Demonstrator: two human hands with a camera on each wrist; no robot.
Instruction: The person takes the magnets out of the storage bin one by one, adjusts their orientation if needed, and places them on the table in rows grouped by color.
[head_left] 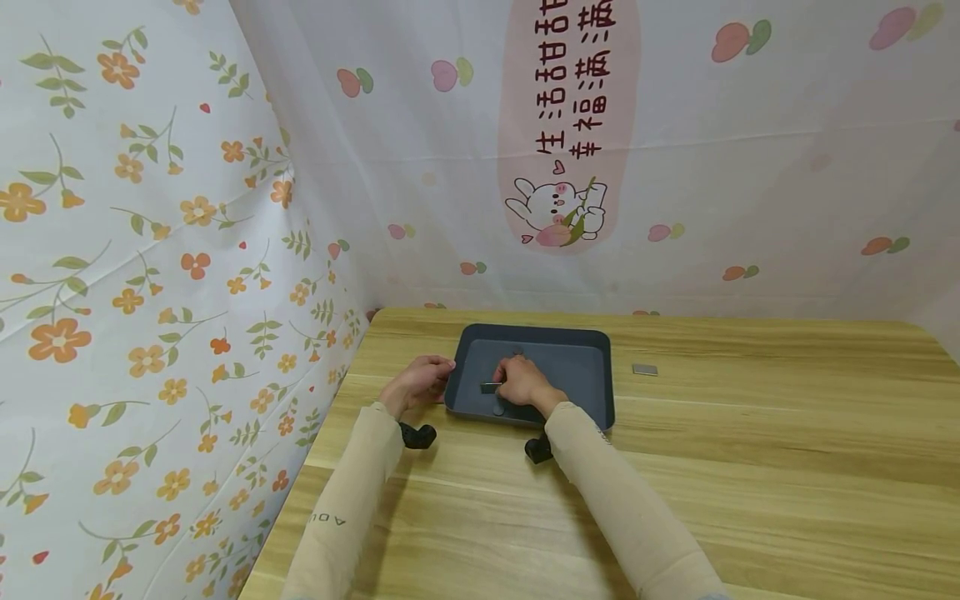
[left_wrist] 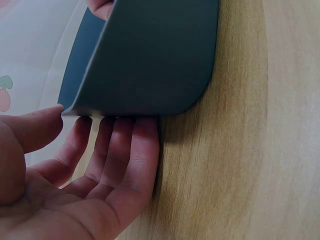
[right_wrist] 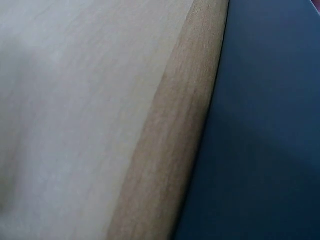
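Note:
A dark blue-grey rectangular tray lies on the wooden table. My left hand holds its left side: in the left wrist view, the thumb meets the rim and the fingertips are against the outer wall. Over the tray's inside, my right hand pinches a small flat rectangular plate with a dark face and a pale edge. Two dark round spots, a far one and a near one, show on the tray floor. The right wrist view catches mostly tray wall and tabletop.
Right of the tray, a small grey rectangular plate lies on the table. A floral cloth hangs at the left, and a printed curtain stands behind the table. Dark wrist devices sit below both wrists.

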